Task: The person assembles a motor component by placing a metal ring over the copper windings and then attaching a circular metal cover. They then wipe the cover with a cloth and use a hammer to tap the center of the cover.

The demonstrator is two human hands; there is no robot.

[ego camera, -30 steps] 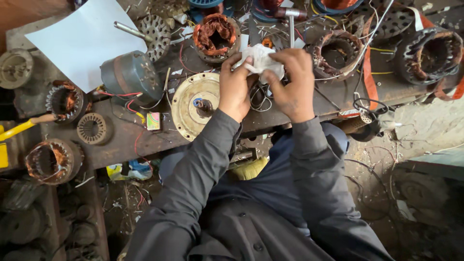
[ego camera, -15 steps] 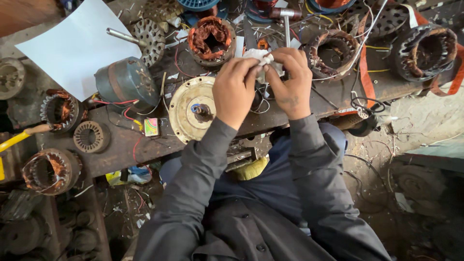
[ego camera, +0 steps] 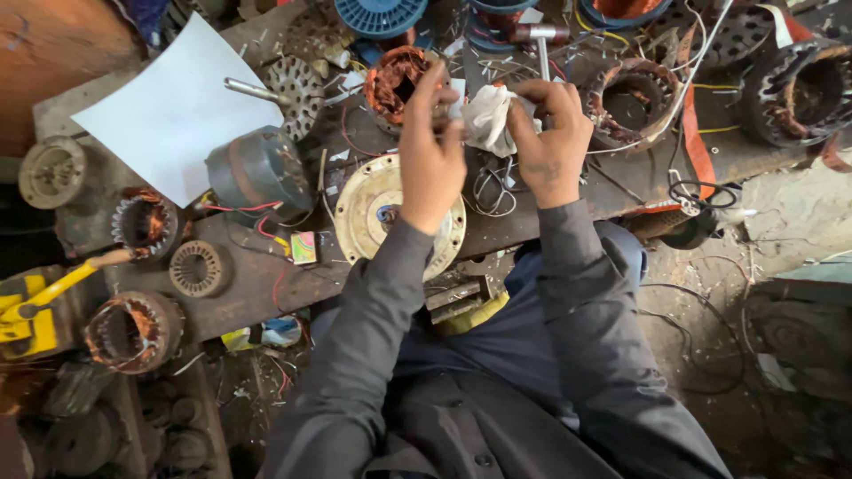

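Observation:
Over a cluttered workbench (ego camera: 248, 284), my right hand (ego camera: 550, 146) grips a crumpled white cloth (ego camera: 486, 120). My left hand (ego camera: 430, 155) is beside it, fingers raised and apart, its fingertips close to the cloth's left edge. Whether it pinches the cloth I cannot tell. Under my left wrist lies a round cream-coloured motor end cover (ego camera: 368, 208). Just beyond my left fingers stands a motor stator with copper windings (ego camera: 395, 80).
A white paper sheet (ego camera: 177, 111) lies at the back left beside a grey motor housing (ego camera: 257, 168). Several wound stators (ego camera: 630, 102) and a hammer (ego camera: 541, 40) crowd the bench. A yellow tool (ego camera: 31, 310) sits at the left, and a blue spool (ego camera: 382, 13) at the back.
Both hands have lifted slightly away from me with the cloth. My left fingers have spread upward. The view has shifted, so the bench appears lower and to the right.

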